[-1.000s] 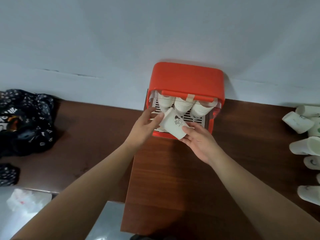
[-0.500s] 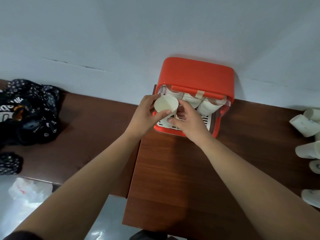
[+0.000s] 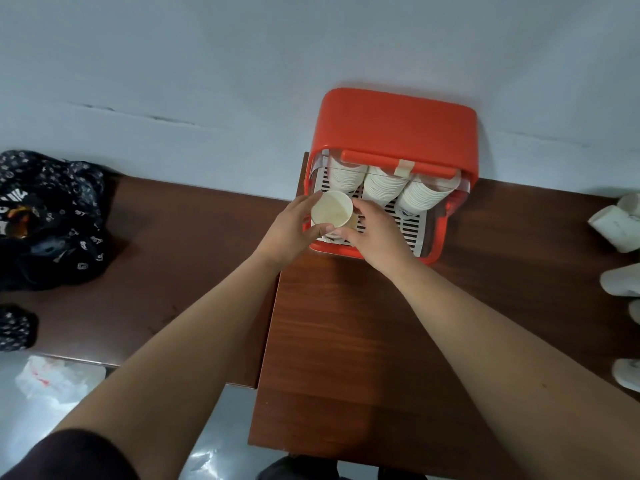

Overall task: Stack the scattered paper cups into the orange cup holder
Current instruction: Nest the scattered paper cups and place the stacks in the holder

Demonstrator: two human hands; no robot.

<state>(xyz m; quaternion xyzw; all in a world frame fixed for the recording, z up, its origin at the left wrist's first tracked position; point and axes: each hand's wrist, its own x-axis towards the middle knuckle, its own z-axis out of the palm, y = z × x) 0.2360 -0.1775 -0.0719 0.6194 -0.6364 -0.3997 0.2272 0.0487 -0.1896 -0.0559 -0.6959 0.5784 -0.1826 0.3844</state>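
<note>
The orange cup holder (image 3: pixel 398 126) stands against the wall on the brown table, its front open. Three stacks of white paper cups (image 3: pixel 381 188) hang inside it above a white slotted tray (image 3: pixel 410 226). A white paper cup (image 3: pixel 330 209), mouth up, is at the holder's front left corner. My left hand (image 3: pixel 287 233) grips it from the left, and my right hand (image 3: pixel 374 233) holds it from the right with fingers curled round its side. More loose paper cups (image 3: pixel 614 228) lie on the table at the far right edge.
A dark patterned bag (image 3: pixel 48 216) sits on the lower table at the left. A crumpled white plastic bag (image 3: pixel 52 379) lies on the grey floor below it. The brown table (image 3: pixel 346 323) runs from the holder toward me.
The cup went from tilted on its side to mouth up, and both hands brought it to the holder's front left corner. The view shifted so the holder sits further right.
</note>
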